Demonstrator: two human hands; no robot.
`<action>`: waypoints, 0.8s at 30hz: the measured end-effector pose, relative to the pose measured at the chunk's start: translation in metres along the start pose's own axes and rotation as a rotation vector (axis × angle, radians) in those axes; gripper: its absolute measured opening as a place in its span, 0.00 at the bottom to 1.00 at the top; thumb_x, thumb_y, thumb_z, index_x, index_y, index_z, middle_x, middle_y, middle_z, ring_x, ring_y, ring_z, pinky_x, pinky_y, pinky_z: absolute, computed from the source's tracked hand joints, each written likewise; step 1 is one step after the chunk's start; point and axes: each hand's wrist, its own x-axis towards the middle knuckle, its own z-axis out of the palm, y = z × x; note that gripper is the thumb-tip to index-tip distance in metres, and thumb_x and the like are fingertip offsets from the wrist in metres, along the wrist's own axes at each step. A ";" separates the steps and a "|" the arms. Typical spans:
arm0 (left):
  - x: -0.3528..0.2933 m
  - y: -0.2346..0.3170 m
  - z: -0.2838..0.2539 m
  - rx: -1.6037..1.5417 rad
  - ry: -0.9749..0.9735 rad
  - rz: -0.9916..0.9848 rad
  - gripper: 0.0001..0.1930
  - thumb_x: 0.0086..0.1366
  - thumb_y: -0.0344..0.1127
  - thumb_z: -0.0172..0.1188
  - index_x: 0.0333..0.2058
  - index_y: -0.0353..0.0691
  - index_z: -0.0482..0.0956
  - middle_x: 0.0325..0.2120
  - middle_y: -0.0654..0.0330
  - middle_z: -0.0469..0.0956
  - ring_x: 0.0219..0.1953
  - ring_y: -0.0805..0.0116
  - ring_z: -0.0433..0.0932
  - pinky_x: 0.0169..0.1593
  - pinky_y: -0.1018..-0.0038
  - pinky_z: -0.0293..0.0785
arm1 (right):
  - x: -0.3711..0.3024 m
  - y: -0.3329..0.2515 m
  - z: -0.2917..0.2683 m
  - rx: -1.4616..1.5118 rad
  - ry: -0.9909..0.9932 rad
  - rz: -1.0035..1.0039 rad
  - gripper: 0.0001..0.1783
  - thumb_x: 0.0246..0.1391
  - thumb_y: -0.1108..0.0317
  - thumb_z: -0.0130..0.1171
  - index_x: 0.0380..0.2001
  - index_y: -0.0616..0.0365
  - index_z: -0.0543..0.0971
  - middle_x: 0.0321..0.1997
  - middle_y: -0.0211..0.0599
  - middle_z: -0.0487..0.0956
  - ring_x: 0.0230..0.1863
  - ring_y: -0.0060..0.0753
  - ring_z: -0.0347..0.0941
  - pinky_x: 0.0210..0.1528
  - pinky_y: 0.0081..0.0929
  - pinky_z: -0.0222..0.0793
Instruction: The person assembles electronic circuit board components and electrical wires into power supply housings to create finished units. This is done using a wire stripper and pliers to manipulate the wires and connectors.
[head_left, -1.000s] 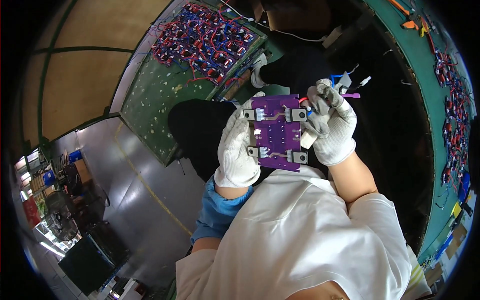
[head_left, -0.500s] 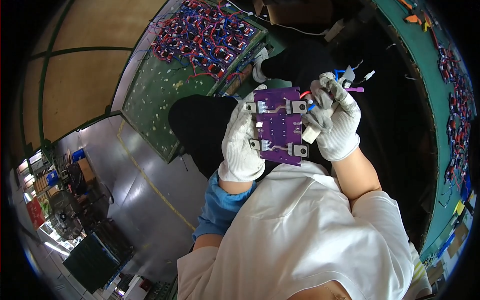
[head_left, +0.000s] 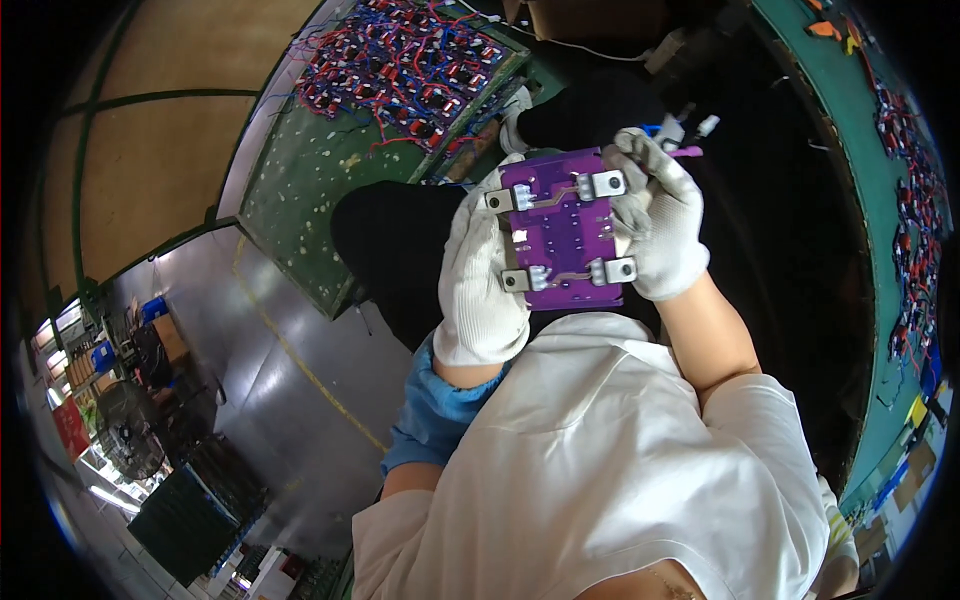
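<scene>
Purple: observed circuit board [head_left: 562,240] in front of white shirt [head_left: 620,450], clamped along left edge by left hand [head_left: 482,285]. Found right hand [head_left: 665,215] curled beside right edge; cannot tell on what. Against half a second ago, sits higher, closer to right hand.

Clock taken from the board. Circuit board [head_left: 563,230] sat between both hands: left hand [head_left: 482,285] at its 9 o'clock edge, right hand [head_left: 668,222] at 3. Wire lead [head_left: 686,152] stuck out past right fingertips, 2 o'clock. Left workbench [head_left: 300,215] was at 10, heaped wired boards [head_left: 405,75] on its far end. Right workbench [head_left: 850,110] ran along 3, row of wired boards [head_left: 912,240] on it. Fan [head_left: 130,430] stood well apart, 8 o'clock.
</scene>
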 end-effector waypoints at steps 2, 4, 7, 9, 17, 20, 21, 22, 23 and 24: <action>-0.002 0.001 0.020 0.249 0.022 0.085 0.22 0.70 0.38 0.37 0.57 0.29 0.56 0.50 0.50 0.69 0.49 0.62 0.73 0.52 0.67 0.72 | 0.005 -0.001 -0.009 0.047 0.151 0.073 0.12 0.55 0.65 0.49 0.40 0.59 0.73 0.39 0.36 0.77 0.38 0.35 0.76 0.41 0.34 0.74; -0.004 0.000 0.034 0.375 0.021 0.057 0.23 0.70 0.36 0.40 0.59 0.29 0.53 0.51 0.56 0.67 0.47 0.76 0.70 0.49 0.80 0.67 | 0.010 0.009 -0.005 0.122 0.254 0.106 0.12 0.56 0.65 0.48 0.39 0.61 0.72 0.36 0.39 0.77 0.36 0.36 0.76 0.38 0.31 0.75; -0.005 -0.009 0.029 0.480 0.015 -0.002 0.22 0.69 0.34 0.42 0.59 0.29 0.56 0.51 0.61 0.66 0.40 0.83 0.67 0.43 0.86 0.65 | 0.016 0.011 -0.015 0.210 0.062 0.268 0.13 0.58 0.61 0.43 0.32 0.56 0.74 0.35 0.42 0.77 0.39 0.40 0.76 0.41 0.40 0.75; -0.002 -0.017 0.031 0.565 0.038 -0.038 0.21 0.67 0.32 0.45 0.58 0.31 0.59 0.45 0.66 0.69 0.32 0.86 0.62 0.36 0.90 0.61 | 0.020 0.010 -0.038 0.220 0.036 0.183 0.13 0.59 0.62 0.43 0.31 0.57 0.73 0.31 0.38 0.77 0.37 0.37 0.77 0.40 0.34 0.76; 0.000 -0.016 0.028 0.515 0.029 -0.038 0.20 0.66 0.32 0.47 0.56 0.34 0.62 0.36 0.68 0.71 0.27 0.88 0.59 0.29 0.90 0.57 | 0.017 0.008 -0.017 0.229 0.063 0.185 0.14 0.60 0.61 0.43 0.32 0.58 0.73 0.31 0.38 0.77 0.36 0.38 0.77 0.42 0.34 0.76; 0.002 -0.014 0.030 0.543 0.012 0.010 0.22 0.67 0.32 0.45 0.58 0.33 0.60 0.44 0.63 0.71 0.34 0.85 0.66 0.38 0.89 0.63 | 0.017 0.008 -0.022 0.248 0.084 0.234 0.15 0.60 0.58 0.42 0.33 0.56 0.74 0.34 0.43 0.78 0.38 0.42 0.77 0.42 0.40 0.75; 0.002 -0.014 0.034 0.502 0.016 0.019 0.22 0.67 0.32 0.44 0.58 0.31 0.58 0.48 0.59 0.69 0.41 0.81 0.67 0.44 0.86 0.63 | 0.017 0.008 -0.025 0.261 0.086 0.230 0.15 0.60 0.58 0.42 0.34 0.55 0.74 0.35 0.44 0.78 0.39 0.43 0.77 0.43 0.42 0.75; 0.002 -0.013 0.036 0.463 0.020 0.028 0.23 0.67 0.32 0.44 0.59 0.29 0.56 0.52 0.56 0.67 0.47 0.78 0.68 0.51 0.83 0.63 | 0.018 0.009 -0.025 0.274 0.087 0.227 0.15 0.60 0.57 0.42 0.34 0.54 0.74 0.35 0.45 0.78 0.40 0.44 0.76 0.44 0.44 0.74; 0.002 -0.013 0.033 0.468 0.018 0.028 0.23 0.67 0.32 0.44 0.59 0.29 0.56 0.52 0.56 0.67 0.47 0.78 0.68 0.51 0.83 0.63 | 0.017 0.009 -0.024 0.255 0.121 0.215 0.14 0.60 0.57 0.43 0.35 0.53 0.74 0.37 0.46 0.77 0.42 0.45 0.76 0.46 0.47 0.73; 0.001 -0.014 0.028 0.492 -0.003 0.045 0.23 0.68 0.32 0.43 0.59 0.28 0.55 0.53 0.55 0.66 0.51 0.75 0.66 0.55 0.80 0.61 | 0.017 0.009 -0.026 0.258 0.116 0.213 0.14 0.60 0.57 0.43 0.35 0.53 0.74 0.37 0.46 0.77 0.42 0.45 0.76 0.46 0.47 0.73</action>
